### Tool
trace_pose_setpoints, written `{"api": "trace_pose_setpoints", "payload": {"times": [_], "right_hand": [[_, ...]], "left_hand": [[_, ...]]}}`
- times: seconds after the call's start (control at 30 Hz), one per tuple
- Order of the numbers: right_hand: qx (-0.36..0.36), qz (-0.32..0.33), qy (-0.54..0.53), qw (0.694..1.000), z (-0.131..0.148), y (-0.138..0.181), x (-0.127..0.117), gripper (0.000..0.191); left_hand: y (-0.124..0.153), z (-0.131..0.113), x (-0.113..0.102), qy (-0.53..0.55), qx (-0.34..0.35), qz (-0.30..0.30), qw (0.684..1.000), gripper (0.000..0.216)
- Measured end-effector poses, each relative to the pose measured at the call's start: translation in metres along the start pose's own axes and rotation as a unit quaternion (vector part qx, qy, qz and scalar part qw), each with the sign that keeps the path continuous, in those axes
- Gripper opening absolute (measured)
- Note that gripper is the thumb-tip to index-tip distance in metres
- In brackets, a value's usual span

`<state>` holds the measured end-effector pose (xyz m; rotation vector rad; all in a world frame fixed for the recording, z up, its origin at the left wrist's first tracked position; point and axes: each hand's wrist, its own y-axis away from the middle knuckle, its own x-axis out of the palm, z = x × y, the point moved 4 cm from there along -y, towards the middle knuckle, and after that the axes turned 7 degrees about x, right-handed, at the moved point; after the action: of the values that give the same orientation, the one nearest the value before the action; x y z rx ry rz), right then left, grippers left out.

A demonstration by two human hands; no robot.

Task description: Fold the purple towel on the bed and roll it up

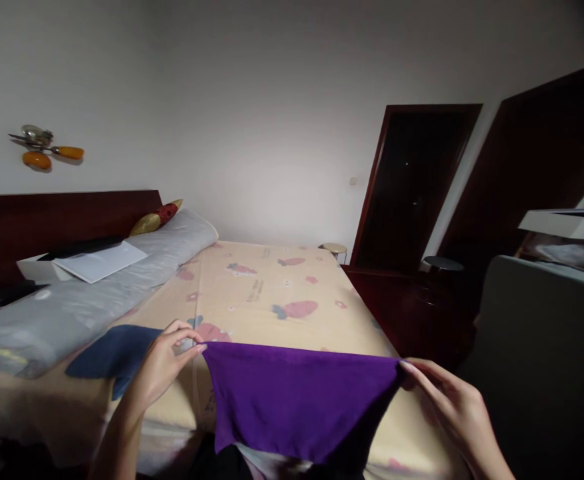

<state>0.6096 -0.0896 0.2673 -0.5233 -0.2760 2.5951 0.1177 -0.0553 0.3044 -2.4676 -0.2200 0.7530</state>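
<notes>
A piece of purple cloth hangs stretched between my hands above the near edge of the bed, its top edge nearly straight. My left hand pinches one upper corner between thumb and fingers. At the opposite upper corner, my right hand grips the fabric with thumb and fingertips. Under and behind my left hand, a dark blue cloth lies on the bed, partly hidden by that hand. What kind of item the purple cloth is cannot be made out.
The bed has a cream sheet with pink strawberry prints. Along its left side runs a grey bolster with a white box lid on it. Two round stools stand beyond, and a grey panel rises at right.
</notes>
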Motion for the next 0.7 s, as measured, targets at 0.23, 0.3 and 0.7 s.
{"api": "trace_pose_setpoints", "payload": {"times": [0.23, 0.3, 0.7], "right_hand": [[0.049, 0.033, -0.069, 0.996, 0.001, 0.003, -0.019, 0.045], [0.076, 0.057, -0.068, 0.993, -0.004, 0.002, -0.010, 0.046], [0.065, 0.064, -0.173, 0.981, -0.034, -0.075, 0.062, 0.058]], "left_hand": [[0.013, 0.011, -0.020, 0.114, -0.087, 0.095, 0.985, 0.024], [0.010, 0.018, -0.014, 0.125, -0.102, 0.100, 0.982, 0.027], [-0.067, 0.079, 0.072, 0.304, -0.123, 0.069, 0.942, 0.046]]}}
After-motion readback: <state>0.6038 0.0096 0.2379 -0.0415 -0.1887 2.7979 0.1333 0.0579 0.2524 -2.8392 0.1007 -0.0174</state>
